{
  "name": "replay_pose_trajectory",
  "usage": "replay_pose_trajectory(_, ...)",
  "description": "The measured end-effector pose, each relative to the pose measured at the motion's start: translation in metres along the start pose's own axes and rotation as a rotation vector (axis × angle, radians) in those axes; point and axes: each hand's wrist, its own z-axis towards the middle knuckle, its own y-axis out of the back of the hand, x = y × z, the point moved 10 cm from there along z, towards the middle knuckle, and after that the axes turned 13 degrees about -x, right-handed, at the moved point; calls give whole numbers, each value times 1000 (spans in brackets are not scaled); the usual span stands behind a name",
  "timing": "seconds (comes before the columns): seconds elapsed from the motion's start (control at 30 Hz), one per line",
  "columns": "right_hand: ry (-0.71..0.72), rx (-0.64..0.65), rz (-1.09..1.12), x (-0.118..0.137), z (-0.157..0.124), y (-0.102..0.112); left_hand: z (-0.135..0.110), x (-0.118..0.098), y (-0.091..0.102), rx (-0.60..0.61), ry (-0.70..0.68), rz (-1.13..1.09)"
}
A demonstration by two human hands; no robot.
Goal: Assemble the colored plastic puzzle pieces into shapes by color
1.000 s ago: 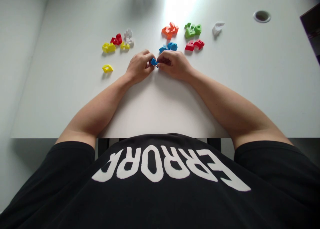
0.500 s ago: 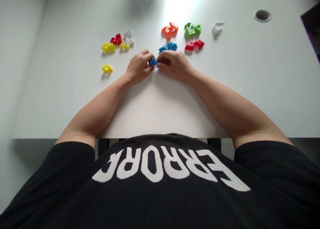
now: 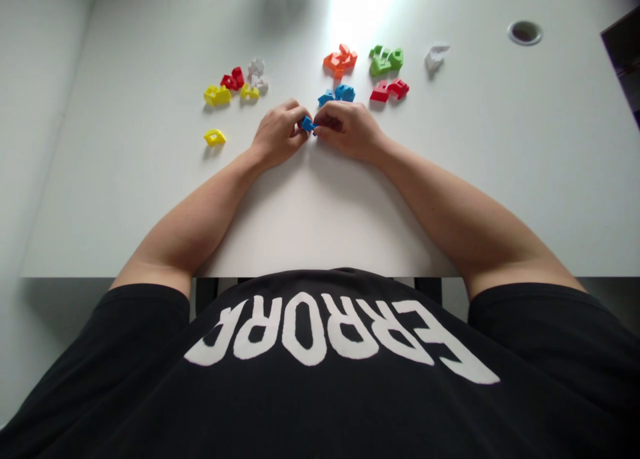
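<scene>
Two bare hands meet near the middle of the white bench (image 3: 320, 232), with a small blue plastic piece (image 3: 307, 124) pinched between them. The left hand (image 3: 277, 133) and the right hand (image 3: 347, 131) both curl in a clenched grip on that piece, closing on it from either side and hiding part of it.

Just beyond the hands lie blue pieces (image 3: 336, 95). Farther out to the right are an orange cluster (image 3: 340, 61), a green cluster (image 3: 386, 60), a red pair (image 3: 389, 89) and a lone white piece (image 3: 436, 57). To the left sit a red piece (image 3: 233, 79), a yellow piece (image 3: 217, 95), a smaller yellow piece (image 3: 249, 92) and a white cluster (image 3: 257, 73), with a single yellow ring-like piece (image 3: 215, 137) set apart nearer the left hand. A round cable hole (image 3: 525, 33) sits in the far right of the bench. Below, a black T-shirt (image 3: 320, 339) shows white letters.
</scene>
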Motion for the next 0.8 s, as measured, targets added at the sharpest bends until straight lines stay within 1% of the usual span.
replay_pose_trajectory(0.17, 17, 3, 9, 0, 0, 0, 0, 0, 0, -10, -6, -4)
replay_pose_trajectory(0.4, -2, 16, 13, -1, 0, -2, 0, 1, -1, 2, 6, -16)
replay_pose_trajectory(0.6, 34, -21, 0, 3, -1, 2, 0, 0, -1, -4, -9, -8)
replay_pose_trajectory(0.8, -8, 10, 5, -3, 0, -1, 0, 0, 0, -7, -9, -6)
